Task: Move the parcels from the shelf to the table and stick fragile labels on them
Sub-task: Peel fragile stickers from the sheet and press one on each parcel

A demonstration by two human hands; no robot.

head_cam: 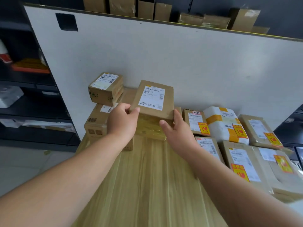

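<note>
A flat brown parcel [153, 99] with a white shipping label sits at the far middle of the wooden table [147, 177], on top of a tape-wrapped box [151, 128]. My left hand [122, 121] grips its near left corner, thumb on top. My right hand [177, 130] holds its near right corner. No fragile label shows on it. To the left, a small brown box [106, 88] rests on a larger carton [96, 122]. Neither of those two shows a fragile label.
Several parcels with red-and-yellow fragile labels [238, 172] lie along the table's right side, among them a white bag [224, 125]. A white board [164, 59] stands behind the table. Dark shelving [24, 95] stands to the left, with more cardboard boxes [146, 9] above the board.
</note>
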